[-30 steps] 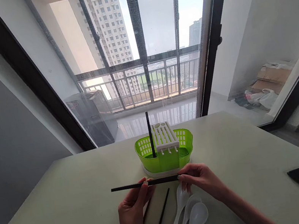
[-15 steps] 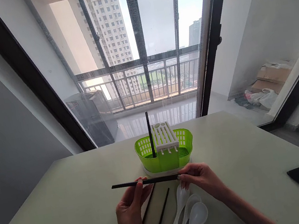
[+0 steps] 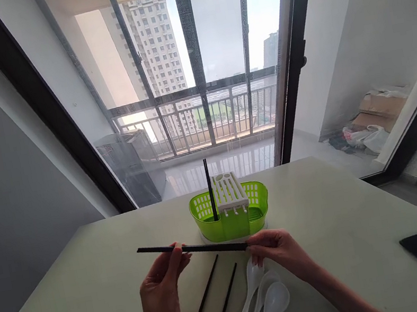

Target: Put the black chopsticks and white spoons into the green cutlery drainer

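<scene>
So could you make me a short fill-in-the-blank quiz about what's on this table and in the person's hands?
1. Both hands, the left hand and the right hand, hold one black ____ between them.
2. The green caddy has ____ chopstick standing upright in it.
3. The spoons lying by the right hand are ____ in colour.
4. Two loose chopsticks lie on the table between the left hand and the ____.

Missing words: chopstick; one; white; spoons
</scene>
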Demonstrator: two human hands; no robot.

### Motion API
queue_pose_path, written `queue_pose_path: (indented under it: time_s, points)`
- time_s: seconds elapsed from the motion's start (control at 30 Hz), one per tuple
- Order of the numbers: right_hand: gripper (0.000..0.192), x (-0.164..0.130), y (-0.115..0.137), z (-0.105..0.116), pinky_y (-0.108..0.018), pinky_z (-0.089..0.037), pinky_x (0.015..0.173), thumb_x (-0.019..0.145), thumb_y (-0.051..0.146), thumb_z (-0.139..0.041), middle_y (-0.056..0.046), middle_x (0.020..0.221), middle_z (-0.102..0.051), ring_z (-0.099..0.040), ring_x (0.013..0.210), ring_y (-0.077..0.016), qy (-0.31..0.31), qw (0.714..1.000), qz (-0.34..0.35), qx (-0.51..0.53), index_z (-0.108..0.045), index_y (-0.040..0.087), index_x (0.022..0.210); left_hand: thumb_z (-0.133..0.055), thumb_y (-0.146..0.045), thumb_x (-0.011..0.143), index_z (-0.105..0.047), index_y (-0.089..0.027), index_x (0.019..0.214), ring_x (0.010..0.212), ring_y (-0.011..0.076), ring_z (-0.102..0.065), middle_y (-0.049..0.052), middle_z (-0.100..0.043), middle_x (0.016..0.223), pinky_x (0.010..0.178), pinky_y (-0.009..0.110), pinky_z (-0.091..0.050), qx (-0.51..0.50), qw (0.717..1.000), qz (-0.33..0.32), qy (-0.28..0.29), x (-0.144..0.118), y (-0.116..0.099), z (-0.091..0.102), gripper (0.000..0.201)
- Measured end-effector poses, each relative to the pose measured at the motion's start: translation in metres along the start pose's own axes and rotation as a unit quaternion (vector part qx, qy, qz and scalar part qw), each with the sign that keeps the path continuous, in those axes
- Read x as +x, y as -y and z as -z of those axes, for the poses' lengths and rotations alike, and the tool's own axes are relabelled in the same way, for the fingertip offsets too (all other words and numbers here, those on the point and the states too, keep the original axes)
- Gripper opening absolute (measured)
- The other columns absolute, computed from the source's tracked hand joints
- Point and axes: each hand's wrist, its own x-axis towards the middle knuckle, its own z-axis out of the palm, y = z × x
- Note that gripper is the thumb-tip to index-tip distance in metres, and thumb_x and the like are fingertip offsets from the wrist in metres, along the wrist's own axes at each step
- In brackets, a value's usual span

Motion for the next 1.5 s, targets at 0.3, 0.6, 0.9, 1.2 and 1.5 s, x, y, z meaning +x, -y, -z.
queue_pose_path:
  time_s: [0.3, 0.6, 0.9, 1.2, 1.5]
  points:
    - [0.032, 0.002, -0.002, 0.006, -0.027, -0.054, 0.055, 0.078, 0.046, -0.085, -0.001, 0.063, -0.073, -0.065, 0.055, -0.0145, 0.014, 1.0, -0.011, 0.019, -0.076, 0.018, 0.088, -0.091, -0.03, 0.066, -0.08, -0.019, 0.085, 0.066, 0.0093, -0.072, -0.001, -0.081, 0.085, 0.077, 0.021, -0.064, 0.016, 0.969, -0.24, -0.061, 0.042, -0.089, -0.014, 0.025]
    - [0.037, 0.008, -0.01, 0.018, -0.027, -0.051, 0.053, 0.08, 0.053, -0.082, -0.001, 0.072, -0.073, -0.065, 0.057, -0.0151, 0.025, 0.998, -0.022, 0.05, -0.072, 0.019, 0.092, -0.081, -0.056, 0.073, -0.081, -0.021, 0.095, 0.072, 0.0236, -0.079, 0.003, -0.082, 0.079, 0.08, 0.036, -0.063, 0.36, 0.87, -0.302, 0.15, 0.088, -0.076, -0.076, 0.041]
    - [0.036, 0.01, -0.01, 0.019, -0.025, -0.05, 0.051, 0.083, 0.053, -0.079, -0.001, 0.079, -0.075, -0.066, 0.058, -0.014, 0.011, 0.995, -0.037, 0.09, -0.073, 0.019, 0.092, -0.08, -0.06, 0.071, -0.08, -0.022, 0.088, 0.068, 0.0232, -0.079, 0.003, -0.082, 0.082, 0.071, 0.031, -0.062, 0.427, 0.819, -0.27, 0.272, 0.117, -0.051, -0.108, 0.041]
    - [0.037, 0.014, -0.019, 0.022, -0.025, -0.05, 0.051, 0.084, 0.054, -0.078, -0.002, 0.079, -0.075, -0.066, 0.059, -0.0143, 0.024, 0.995, -0.039, 0.088, -0.072, 0.018, 0.092, -0.086, -0.054, 0.065, -0.081, -0.022, 0.084, 0.064, 0.0237, -0.077, 0.004, -0.081, 0.074, 0.067, 0.033, -0.061, 0.415, 0.817, -0.24, 0.319, 0.119, -0.044, -0.125, 0.038]
    - [0.039, 0.014, -0.019, 0.022, -0.026, -0.049, 0.052, 0.083, 0.056, -0.078, -0.002, 0.078, -0.074, -0.066, 0.058, -0.0143, 0.017, 0.996, -0.037, 0.083, -0.072, 0.018, 0.091, -0.078, -0.059, 0.074, -0.082, -0.021, 0.092, 0.08, 0.0265, -0.078, 0.007, -0.083, 0.091, 0.072, 0.032, -0.059, 0.452, 0.785, -0.302, 0.296, 0.126, -0.033, -0.118, 0.042]
